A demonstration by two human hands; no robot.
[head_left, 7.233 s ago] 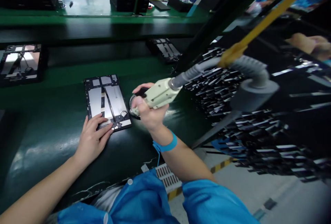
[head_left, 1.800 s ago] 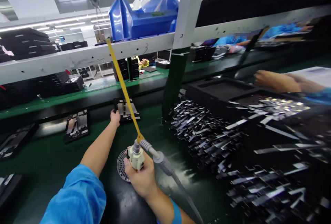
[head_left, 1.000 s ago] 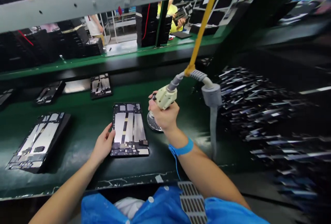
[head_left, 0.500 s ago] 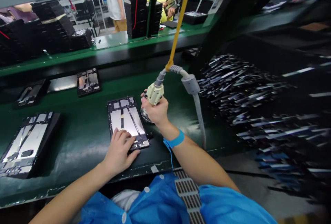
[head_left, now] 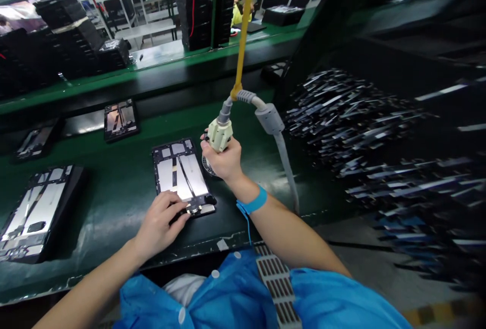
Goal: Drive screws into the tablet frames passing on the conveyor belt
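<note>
An opened tablet chassis (head_left: pixel 181 174) with silver plates lies on the green conveyor belt (head_left: pixel 114 187) in front of me. My left hand (head_left: pixel 161 222) rests on its near left corner, fingers bent and pressing down on it. My right hand (head_left: pixel 224 159) is wrapped round a cream electric screwdriver (head_left: pixel 219 134), held upright just right of the chassis. The tool hangs from a yellow strap (head_left: pixel 243 30) and trails a grey cable (head_left: pixel 279 152). A round perforated screw dish (head_left: pixel 207 166) sits under my right hand, mostly hidden.
More open chassis lie on the belt at the left (head_left: pixel 36 212) and farther back (head_left: pixel 119 116). A pile of thin dark strips (head_left: pixel 360 131) fills the right. Black tray stacks (head_left: pixel 64 35) stand behind the far rail. A person in yellow (head_left: pixel 237 7) works beyond.
Since half a second ago my left hand slid down to the chassis's near corner and its fingers curled. The screwdriver in my right hand tipped more upright. The view shifted slightly left.
</note>
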